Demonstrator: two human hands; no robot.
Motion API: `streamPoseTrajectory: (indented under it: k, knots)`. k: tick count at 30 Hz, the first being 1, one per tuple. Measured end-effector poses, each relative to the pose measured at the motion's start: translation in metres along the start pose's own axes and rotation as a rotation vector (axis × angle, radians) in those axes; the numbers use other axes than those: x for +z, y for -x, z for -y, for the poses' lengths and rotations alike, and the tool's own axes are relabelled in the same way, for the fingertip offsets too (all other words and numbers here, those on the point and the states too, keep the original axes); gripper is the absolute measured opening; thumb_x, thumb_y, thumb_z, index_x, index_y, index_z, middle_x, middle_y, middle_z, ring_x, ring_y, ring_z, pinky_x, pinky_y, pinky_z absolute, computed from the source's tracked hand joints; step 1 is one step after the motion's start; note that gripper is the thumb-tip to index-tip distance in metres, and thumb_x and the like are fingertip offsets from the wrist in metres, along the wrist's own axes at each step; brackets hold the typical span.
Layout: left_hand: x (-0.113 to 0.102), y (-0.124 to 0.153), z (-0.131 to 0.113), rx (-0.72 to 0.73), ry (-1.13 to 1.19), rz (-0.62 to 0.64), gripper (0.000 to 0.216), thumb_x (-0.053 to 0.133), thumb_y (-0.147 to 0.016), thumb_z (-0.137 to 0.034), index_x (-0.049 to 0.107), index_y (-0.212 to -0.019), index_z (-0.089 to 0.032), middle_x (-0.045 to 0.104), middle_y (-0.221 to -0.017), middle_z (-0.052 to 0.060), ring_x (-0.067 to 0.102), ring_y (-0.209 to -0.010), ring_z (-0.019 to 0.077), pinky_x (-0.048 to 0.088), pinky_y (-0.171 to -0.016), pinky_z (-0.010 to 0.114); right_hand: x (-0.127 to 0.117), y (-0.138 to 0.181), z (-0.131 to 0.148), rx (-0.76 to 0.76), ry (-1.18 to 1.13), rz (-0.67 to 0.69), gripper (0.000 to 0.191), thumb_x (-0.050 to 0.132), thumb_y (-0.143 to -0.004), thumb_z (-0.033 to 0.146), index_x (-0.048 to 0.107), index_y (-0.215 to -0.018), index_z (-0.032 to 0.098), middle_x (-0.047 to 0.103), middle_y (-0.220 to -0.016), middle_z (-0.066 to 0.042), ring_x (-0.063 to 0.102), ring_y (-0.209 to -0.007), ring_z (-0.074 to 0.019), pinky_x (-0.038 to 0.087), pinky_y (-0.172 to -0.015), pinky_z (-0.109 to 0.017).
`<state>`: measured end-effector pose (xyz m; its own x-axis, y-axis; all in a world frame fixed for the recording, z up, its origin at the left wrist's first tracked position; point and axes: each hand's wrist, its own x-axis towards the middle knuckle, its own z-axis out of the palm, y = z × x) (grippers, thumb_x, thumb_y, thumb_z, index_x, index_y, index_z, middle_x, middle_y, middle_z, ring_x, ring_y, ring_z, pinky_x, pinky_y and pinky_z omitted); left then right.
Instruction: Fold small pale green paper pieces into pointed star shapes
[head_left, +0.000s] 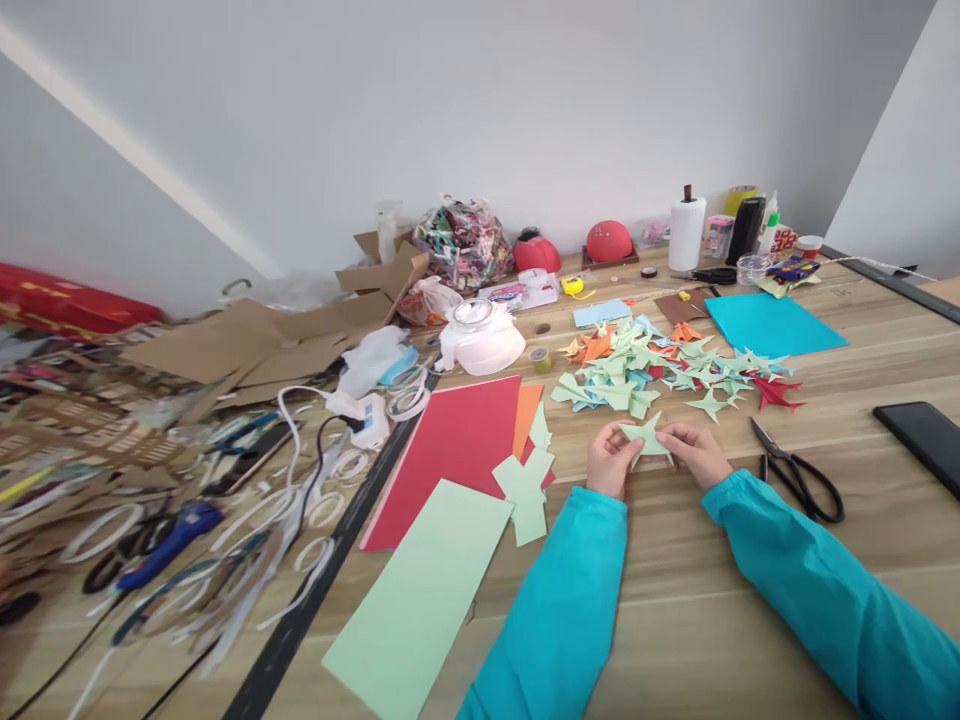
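Between both hands is a light green folded paper shape (649,440) with several points, held just over the wooden table. My left hand (611,460) pinches its left side, while my right hand (691,450) grips the right side with thumb and fingers. Just beyond the hands lies a pile of folded paper shapes (622,370), mostly pale green with some orange, blue and red. Black-handled scissors (799,475) rest to the right of my right hand. Left of my left hand are pale green paper cut-outs (527,488) and a long green sheet (420,600).
Red sheets (450,450) lie beside the green one. A blue sheet (776,323) is at the back right and a phone (922,440) at the right edge. A white kettle-like vessel (480,340) stands mid-table. Cables, a blue tool (172,540) and cardboard (247,340) crowd the left.
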<state>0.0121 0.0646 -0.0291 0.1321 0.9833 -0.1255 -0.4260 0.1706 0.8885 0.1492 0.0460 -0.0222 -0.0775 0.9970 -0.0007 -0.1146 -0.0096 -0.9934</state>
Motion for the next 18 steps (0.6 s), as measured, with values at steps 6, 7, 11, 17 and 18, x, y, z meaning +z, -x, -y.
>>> streamPoseTrajectory:
  k: [6,7,11,17,18]
  knots:
    - [-0.005,-0.005,0.009,0.063,-0.050,-0.034,0.037,0.074,-0.050,-0.026,0.041,-0.061,-0.016,0.050,-0.051,-0.007,0.050,-0.048,0.0073,0.041,-0.048,0.020,0.002,0.000,-0.001,0.008,-0.025,-0.013,0.031,0.070,-0.058,0.041,0.059,-0.073,0.016,0.063,-0.054,-0.001,0.052,-0.045,-0.0109,0.042,-0.046,-0.025]
    - [-0.006,-0.005,0.010,0.074,-0.079,-0.026,0.036,0.074,-0.050,-0.026,0.042,-0.062,-0.016,0.051,-0.051,-0.006,0.050,-0.049,0.0073,0.041,-0.049,0.019,0.002,0.000,-0.002,0.003,-0.030,-0.024,0.031,0.070,-0.058,0.041,0.058,-0.072,0.016,0.062,-0.053,0.000,0.052,-0.045,-0.0108,0.042,-0.046,-0.025]
    - [-0.010,-0.004,0.010,0.086,-0.196,0.044,0.031,0.072,-0.053,-0.029,0.054,-0.074,-0.015,0.058,-0.062,-0.002,0.054,-0.057,0.0096,0.043,-0.054,0.021,0.001,-0.001,-0.003,0.003,-0.039,-0.041,0.033,0.070,-0.058,0.042,0.058,-0.072,0.015,0.060,-0.049,0.001,0.053,-0.043,-0.0106,0.044,-0.046,-0.024]
    - [-0.013,-0.005,0.012,0.092,-0.242,0.099,0.027,0.071,-0.057,-0.031,0.060,-0.074,-0.014,0.062,-0.068,0.001,0.056,-0.062,0.0118,0.046,-0.060,0.024,0.000,0.003,0.000,0.013,-0.028,-0.018,0.032,0.069,-0.059,0.043,0.061,-0.072,0.015,0.061,-0.050,-0.001,0.055,-0.045,-0.0122,0.045,-0.046,-0.025]
    - [-0.014,-0.005,0.012,0.094,-0.233,0.099,0.027,0.071,-0.057,-0.031,0.060,-0.074,-0.014,0.062,-0.068,0.001,0.057,-0.062,0.0121,0.046,-0.060,0.024,0.000,0.003,0.000,0.018,-0.060,-0.012,0.032,0.069,-0.060,0.043,0.061,-0.074,0.015,0.062,-0.051,-0.002,0.056,-0.046,-0.0129,0.045,-0.047,-0.026]
